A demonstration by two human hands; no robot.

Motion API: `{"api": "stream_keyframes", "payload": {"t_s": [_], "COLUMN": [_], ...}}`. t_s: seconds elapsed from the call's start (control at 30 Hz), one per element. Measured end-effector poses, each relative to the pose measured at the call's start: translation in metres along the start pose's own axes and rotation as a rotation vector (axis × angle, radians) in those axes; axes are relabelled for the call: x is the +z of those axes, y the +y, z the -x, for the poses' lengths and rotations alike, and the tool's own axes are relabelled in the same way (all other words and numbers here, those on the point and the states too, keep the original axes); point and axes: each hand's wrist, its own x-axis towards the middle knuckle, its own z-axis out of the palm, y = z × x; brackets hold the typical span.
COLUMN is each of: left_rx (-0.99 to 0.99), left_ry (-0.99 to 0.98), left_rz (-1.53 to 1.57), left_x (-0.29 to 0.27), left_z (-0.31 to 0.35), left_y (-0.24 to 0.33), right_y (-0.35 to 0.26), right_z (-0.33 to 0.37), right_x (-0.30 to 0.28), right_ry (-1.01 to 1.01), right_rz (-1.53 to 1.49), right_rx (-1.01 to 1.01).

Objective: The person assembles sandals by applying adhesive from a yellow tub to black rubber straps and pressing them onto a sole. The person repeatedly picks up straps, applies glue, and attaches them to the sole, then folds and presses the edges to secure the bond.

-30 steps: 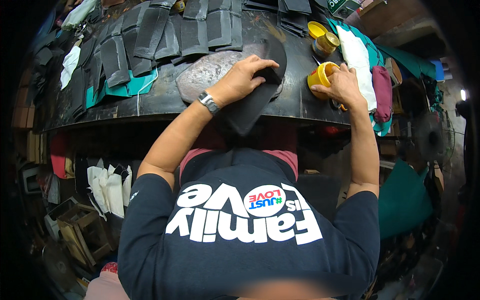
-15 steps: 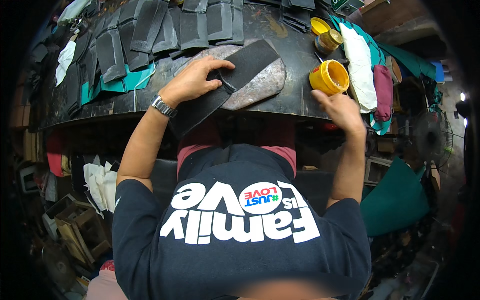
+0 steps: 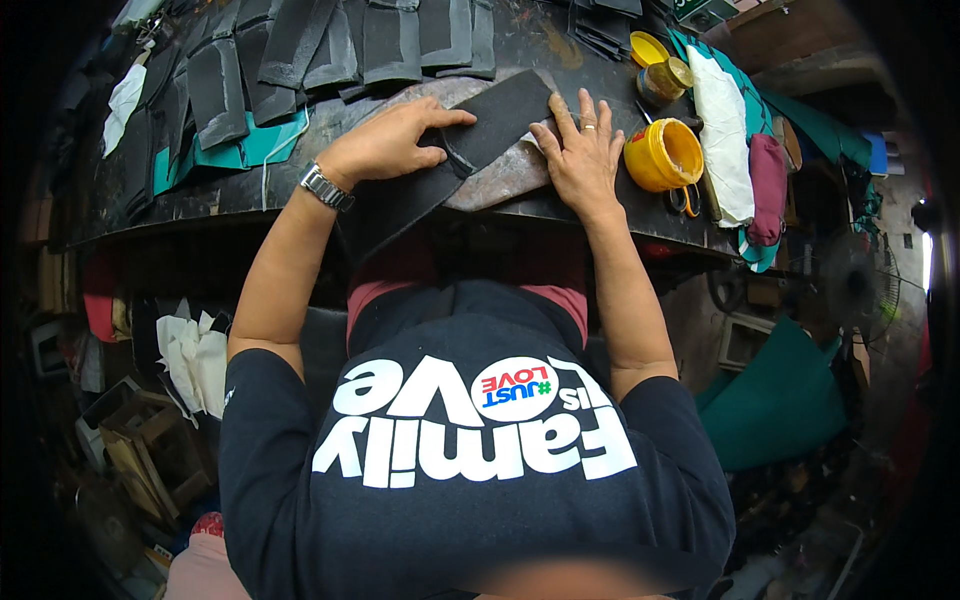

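A long black sheet piece (image 3: pixel 505 115), felt-like or foam, lies slantwise over a mottled stone slab (image 3: pixel 505 178), its lower end hanging past the table edge. My left hand (image 3: pixel 390 142), with a metal watch at its wrist, holds the piece near its middle. Thumb and forefinger are on either side of a small raised fold there. My right hand (image 3: pixel 585 155) lies flat with fingers spread, its fingertips at the right end of the piece and the slab. Right of that hand stands an open yellow tub (image 3: pixel 650 165) with pale residue inside.
Several black pieces with greyish edge bands (image 3: pixel 390 45) cover the table's far left, some over teal sheeting (image 3: pixel 215 155). Orange-handled scissors (image 3: pixel 685 202) lie beside the tub. Behind it are a jar (image 3: pixel 664 82) and yellow lid (image 3: pixel 648 48). A white cloth roll (image 3: pixel 720 135) lies right.
My right hand has moved left from beside the yellow tub to the black piece and spread flat. The scissors' handles now show. My left hand stays nearly in place.
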Motion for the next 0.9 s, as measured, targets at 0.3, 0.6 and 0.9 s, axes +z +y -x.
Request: {"api": "stream_keyframes", "payload": {"t_s": [0.3, 0.6, 0.9], "left_rx": [-0.043, -0.017, 0.012], "left_ry": [-0.011, -0.013, -0.004], "left_rz": [0.019, 0.077, 0.043], "left_x": [-0.002, -0.004, -0.004], "left_z": [-0.001, 0.002, 0.009], "left_y": [-0.002, -0.005, -0.001], "right_y": [0.007, -0.059, -0.053], "right_z": [0.005, 0.044, 0.055], "right_x": [-0.007, -0.014, -0.06], "right_ry": [-0.005, 0.036, -0.145], "right_rz": [0.029, 0.091, -0.197], "right_rx": [-0.084, -0.325, -0.469]}}
